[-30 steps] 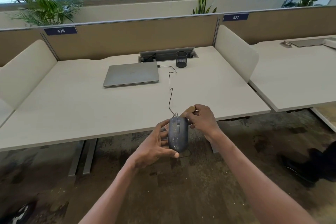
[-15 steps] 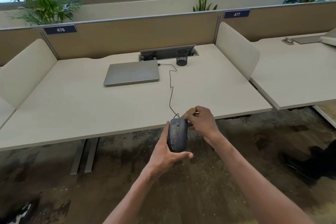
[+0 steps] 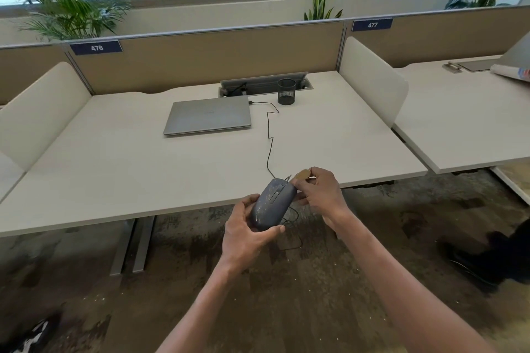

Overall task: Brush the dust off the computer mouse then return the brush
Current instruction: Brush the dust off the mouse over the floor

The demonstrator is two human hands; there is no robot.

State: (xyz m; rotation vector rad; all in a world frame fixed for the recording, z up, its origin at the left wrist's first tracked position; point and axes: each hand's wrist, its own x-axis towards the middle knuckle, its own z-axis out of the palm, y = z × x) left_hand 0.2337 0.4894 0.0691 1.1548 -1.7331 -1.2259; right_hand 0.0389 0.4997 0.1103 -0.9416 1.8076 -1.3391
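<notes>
**Q:** Both hands are occupied. With what?

**A:** Left hand (image 3: 246, 235): fingers and thumb curled round the dark grey, dust-speckled corded computer mouse (image 3: 272, 203), holding it in the air just in front of the near edge of the pale rectangular desk (image 3: 114, 169). Right hand (image 3: 318, 195): fingers pinching the small brush with a tan wooden handle (image 3: 302, 174), placed at the front right of the mouse, near the buttons. The bristles are hidden, so contact with the shell cannot be confirmed.

**Q:** What stage of the task does this show?

**A:** Judged from the layout, the brushing stage. Pale specks cover much of the mouse's upper shell, so cleaning appears far from finished.

**Q:** What is left?

**A:** Clearing the remaining specks, then returning the brush. The likely home, as a guess only, is the black wire-mesh cylindrical cup (image 3: 286, 91) at the back of the desk, well apart from the hands.

**Q:** Other elements?

**A:** A thin black cable (image 3: 269, 140) runs from the mouse across the desk to the closed silver laptop (image 3: 209, 117), beside the cup. Slack in the cable also hangs below the mouse.
</notes>
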